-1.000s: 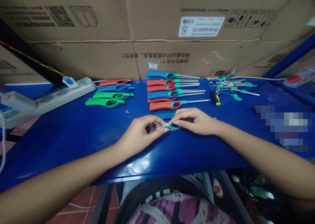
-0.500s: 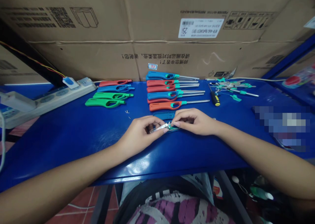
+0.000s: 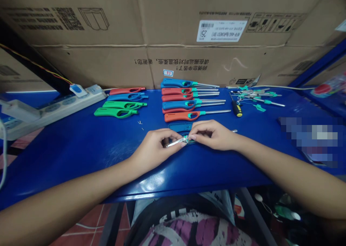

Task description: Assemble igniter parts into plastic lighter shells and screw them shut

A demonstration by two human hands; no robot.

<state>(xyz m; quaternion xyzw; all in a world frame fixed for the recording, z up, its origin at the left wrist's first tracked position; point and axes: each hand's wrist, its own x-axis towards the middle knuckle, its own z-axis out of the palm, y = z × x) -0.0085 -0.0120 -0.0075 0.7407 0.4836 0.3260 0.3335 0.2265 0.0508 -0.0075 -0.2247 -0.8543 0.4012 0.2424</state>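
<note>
My left hand point(image 3: 155, 145) is closed around a slim, clear, shiny lighter fuel tank point(image 3: 174, 143), pinched between thumb and fingers. At the tank's right end my right hand point(image 3: 212, 135) pinches a small green part point(image 3: 187, 138); its fingertips hide most of it, and thin wires show below. Just behind both hands lies a blue lighter casing half point(image 3: 178, 126), partly covered by my right hand. The metal tip of a tube point(image 3: 234, 131) pokes out beyond my right wrist. Farther back, several gas lighters point(image 3: 181, 116) with metal tubes lie in a column.
Several tubeless lighter handles point(image 3: 116, 112) lie at the left, near a power strip point(image 3: 54, 111). Tiny screws point(image 3: 140, 122) are in front of them. A screwdriver point(image 3: 236, 107) and a heap of wired green tube parts point(image 3: 259, 94) lie at the right. A cardboard box point(image 3: 108, 62) stands behind.
The clear tank has turned slightly in my left hand and reflects more light. My right fingers have shifted a little at its end; both hands stay in nearly the same place.
</note>
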